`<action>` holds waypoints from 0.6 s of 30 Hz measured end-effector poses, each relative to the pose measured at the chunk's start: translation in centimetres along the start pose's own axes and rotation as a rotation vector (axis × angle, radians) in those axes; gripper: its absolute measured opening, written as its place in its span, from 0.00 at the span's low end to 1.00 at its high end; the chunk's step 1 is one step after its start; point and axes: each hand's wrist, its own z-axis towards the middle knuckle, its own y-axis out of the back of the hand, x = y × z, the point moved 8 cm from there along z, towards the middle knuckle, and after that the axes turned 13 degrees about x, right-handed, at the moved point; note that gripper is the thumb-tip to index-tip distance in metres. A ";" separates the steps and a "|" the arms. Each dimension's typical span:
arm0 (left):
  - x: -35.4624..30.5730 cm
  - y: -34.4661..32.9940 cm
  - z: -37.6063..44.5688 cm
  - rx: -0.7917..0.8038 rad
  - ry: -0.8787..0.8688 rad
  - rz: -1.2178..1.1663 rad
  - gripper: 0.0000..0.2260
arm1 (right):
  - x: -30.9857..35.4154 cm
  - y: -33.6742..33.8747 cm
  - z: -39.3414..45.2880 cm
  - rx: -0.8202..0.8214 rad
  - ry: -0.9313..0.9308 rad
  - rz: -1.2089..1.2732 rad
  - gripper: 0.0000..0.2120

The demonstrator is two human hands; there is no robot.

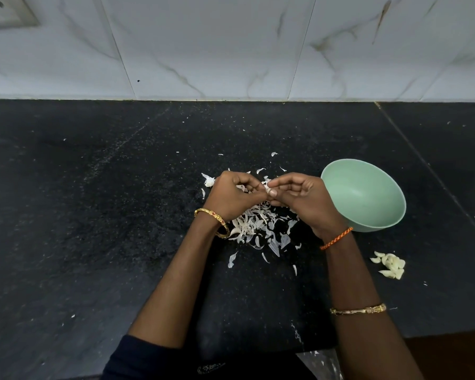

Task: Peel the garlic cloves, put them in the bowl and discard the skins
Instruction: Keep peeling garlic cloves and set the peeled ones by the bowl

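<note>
- Both hands, left hand [232, 194] and right hand [299, 196], pinch one garlic clove [269, 191] between fingertips, mid-peel.
- Skins [254, 224] lie heaped beneath the fingers, not yet discarded.
- Peeled cloves [390, 264] sit right of the fingers, outside the bowl [368, 196], which looks empty.

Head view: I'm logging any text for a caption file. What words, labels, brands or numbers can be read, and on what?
No text can be read.
Dark sleeve: a small pale mark near the bottom edge, too blurred to read.
Green bowl: no label shows.
Wall tiles: only marble veins.
Wall plate, top left corner: no marking to be made out.
</note>
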 end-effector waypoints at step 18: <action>0.1 -0.9 -1.2 -0.047 0.012 0.022 0.06 | 0.2 -1.1 -1.1 0.026 -0.001 -0.086 0.09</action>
